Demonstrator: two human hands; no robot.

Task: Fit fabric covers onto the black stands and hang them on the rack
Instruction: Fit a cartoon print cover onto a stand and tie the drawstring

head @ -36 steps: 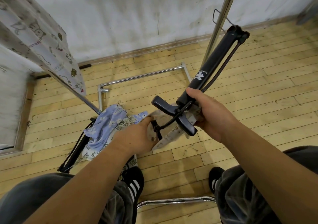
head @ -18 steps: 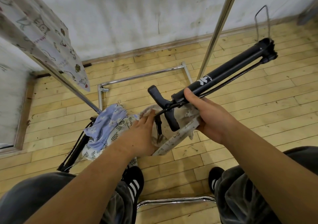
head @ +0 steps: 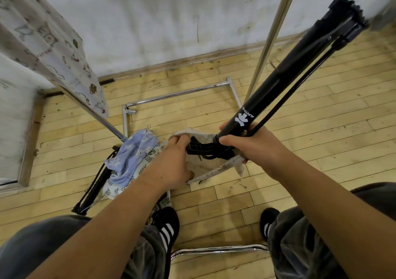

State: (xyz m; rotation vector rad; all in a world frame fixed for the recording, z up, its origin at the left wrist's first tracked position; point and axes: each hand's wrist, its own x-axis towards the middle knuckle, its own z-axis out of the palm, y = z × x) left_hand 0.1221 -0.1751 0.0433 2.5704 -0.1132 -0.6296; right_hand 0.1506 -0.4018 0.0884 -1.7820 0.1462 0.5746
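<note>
Two hands: both busy. The left hand (head: pixel 173 163) has its fingers curled over the rim of the beige fabric cover (head: pixel 214 170) and holds its mouth apart. The right hand (head: pixel 257 148) is wrapped round the tube of the black stand (head: pixel 278 75), just above the folded end.
Stand position: tilted, its upper end high at the right, past the rack upright (head: pixel 270 34). Its folded lower end sits at the cover's mouth, barely inside.
Cover position: bunched between the two hands, above the floor (head: pixel 321 128). Its far edge appears trapped under the right fingers, though this is partly hidden.
Step in hand (judged): feeding the stand's foot end into the cover. Hanging is not yet due.
Risk, snagging: the folded legs and thin brace rod could catch the hem if the mouth narrows, which a slackened left-hand hold would cause.
Risk, slipping: one hand carries the long tube near its end, so the top-heavy stand could swing and strike the rack upright.
Risk, tearing: forcing the stand in against bunched cloth could strain a seam.
Also in view: a second stand (head: pixel 96 184) on the floor under a blue cover (head: pixel 132 156) and a leaf-print cover (head: pixel 120 189). A printed cover (head: pixel 53 42) hangs at upper left.
</note>
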